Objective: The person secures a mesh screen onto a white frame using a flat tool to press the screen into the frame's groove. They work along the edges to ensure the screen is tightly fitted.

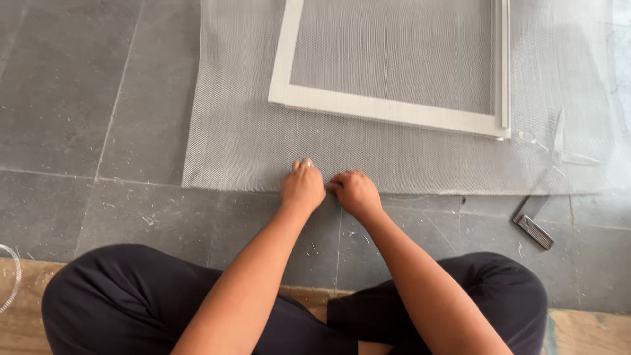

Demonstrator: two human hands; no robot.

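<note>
Sitting cross-legged in black trousers (131, 296) on the grey stone floor tiles (79, 98). Left hand (303, 186) and right hand (355, 192) sit side by side, both curled tight and pinching the near edge of the sheet of grey woven mesh (236, 144). Looks like the tensioning step to me; pulling evenly matters here. A small metal tool (534, 230) lies off right. Farther out, the white rectangular frame (388, 108) rests on the mesh.

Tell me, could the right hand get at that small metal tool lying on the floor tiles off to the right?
Probably yes. The right hand grips the mesh sheet's edge, and only bare tile lies between it and the metal tool; it would have to let go first.
</note>
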